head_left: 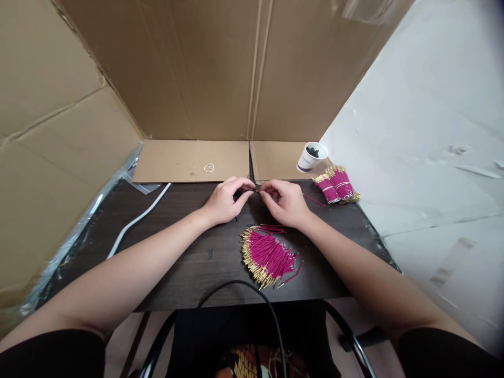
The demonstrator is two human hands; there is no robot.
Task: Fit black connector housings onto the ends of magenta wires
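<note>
Both hands meet over the back of the dark table. My left hand (229, 199) is closed in a pinch on a small black piece (255, 190). Facing it, my right hand (285, 202) pinches a thin magenta wire (314, 199), whose far end sticks out to the right behind the hand. Where the two touch, the fingertips hide most of the detail. Nearer the front lies a fanned pile of magenta wires (270, 254) with gold tips, just below the hands.
A white paper cup (309, 158) with black pieces stands at the back right, beside banded magenta bundles (336, 185). Flat cardboard (177, 160) bears a small white loop (209, 168). A white cable (136, 220) lies left; a black cable (240, 283) arches over the front edge.
</note>
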